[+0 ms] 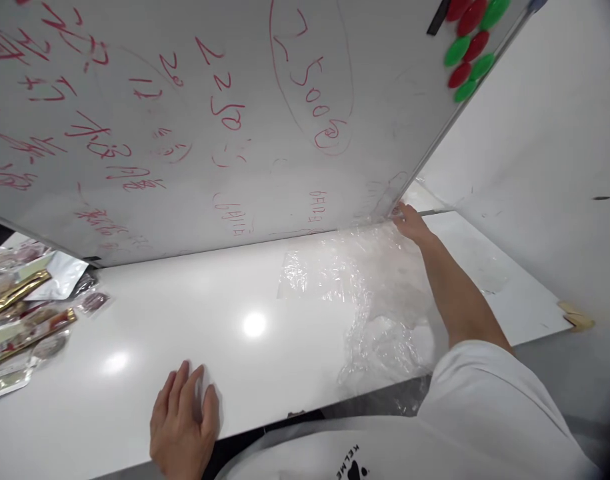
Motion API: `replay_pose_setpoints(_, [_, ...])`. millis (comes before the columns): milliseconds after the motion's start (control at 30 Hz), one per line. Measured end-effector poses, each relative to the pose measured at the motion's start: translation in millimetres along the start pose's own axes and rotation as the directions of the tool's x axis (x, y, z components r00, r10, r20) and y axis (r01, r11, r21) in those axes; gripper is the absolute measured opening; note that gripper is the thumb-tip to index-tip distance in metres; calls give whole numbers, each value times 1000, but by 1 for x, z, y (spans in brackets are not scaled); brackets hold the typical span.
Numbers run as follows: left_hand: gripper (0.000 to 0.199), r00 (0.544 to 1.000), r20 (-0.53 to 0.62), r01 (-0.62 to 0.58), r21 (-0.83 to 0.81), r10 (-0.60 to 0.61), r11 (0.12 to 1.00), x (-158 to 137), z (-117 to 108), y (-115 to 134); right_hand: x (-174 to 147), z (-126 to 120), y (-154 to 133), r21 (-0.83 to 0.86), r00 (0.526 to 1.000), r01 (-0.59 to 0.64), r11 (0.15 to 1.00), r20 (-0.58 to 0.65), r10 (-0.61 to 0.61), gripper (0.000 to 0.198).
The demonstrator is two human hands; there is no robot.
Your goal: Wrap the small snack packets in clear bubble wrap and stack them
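Observation:
My left hand (183, 423) rests palm down on the white table (195, 313) near its front edge, fingers stretched out and nothing in it. My right arm reaches far across the table. At the bottom right corner of the whiteboard (245, 133), my right hand (411, 223) has its fingers bent and closed on the edge of clear plastic film (385, 280). The fingertips are small and partly hidden there. Crumpled and shiny, the film spreads from that hand toward the table's front edge, where part of it hangs over.
Several packaged items in clear and gold wrappers (29, 320) lie piled at the left. The whiteboard stands along the table's back, with red writing and red and green magnets (467, 50). A white wall (559, 167) is at the right, near a table corner with a tan piece (577, 317).

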State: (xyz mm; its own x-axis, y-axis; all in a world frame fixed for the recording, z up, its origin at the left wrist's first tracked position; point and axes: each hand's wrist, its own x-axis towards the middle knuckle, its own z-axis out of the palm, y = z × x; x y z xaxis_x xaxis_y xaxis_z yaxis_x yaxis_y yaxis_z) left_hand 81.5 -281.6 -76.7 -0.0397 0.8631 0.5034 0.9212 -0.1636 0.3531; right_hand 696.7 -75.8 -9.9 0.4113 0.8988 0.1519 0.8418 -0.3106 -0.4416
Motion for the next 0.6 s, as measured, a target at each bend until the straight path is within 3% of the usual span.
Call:
replay_pose_setpoints(100, [39,1000,-6,6,-12,-6,1000,-1,0,-1,-80,-15,-22,65,989,17,998,146,-26,69])
replay_pose_setpoints(167, [38,1000,24,20,-31,-19,999,0,-2,-1,-142,-12,-40,83,945,100,992,303,-121,74])
replay_pose_setpoints(200, [38,999,42,29,-42,-28,999,0,-3,0,-170,-8,-49,46,948,114,992,294,-122,79])
replay_pose_setpoints(267, [39,995,87,55,-61,-49,997,0,-6,1,-209,2,-63,-31,978,51,998,206,-43,70])
replay_pose_setpoints(333, [39,989,126,84,-84,-73,993,0,-7,1,-225,5,-74,-51,994,-106,993,18,107,61])
replay_pose_setpoints(400, [40,983,164,106,-120,-85,987,-2,-9,1,-227,-1,-86,29,954,-214,976,-207,216,64])
replay_pose_setpoints(433, [41,979,183,116,-142,-89,983,-2,-10,0,-226,-8,-95,94,921,-208,974,-317,227,64])
replay_pose_setpoints(533, [39,958,259,186,-238,-122,953,1,-19,-1,-235,-25,-141,243,852,30,970,-514,102,58])
replay_pose_setpoints(600, [39,913,376,310,-391,-157,866,7,-31,0,-256,-23,-186,245,870,247,937,-481,-104,50])
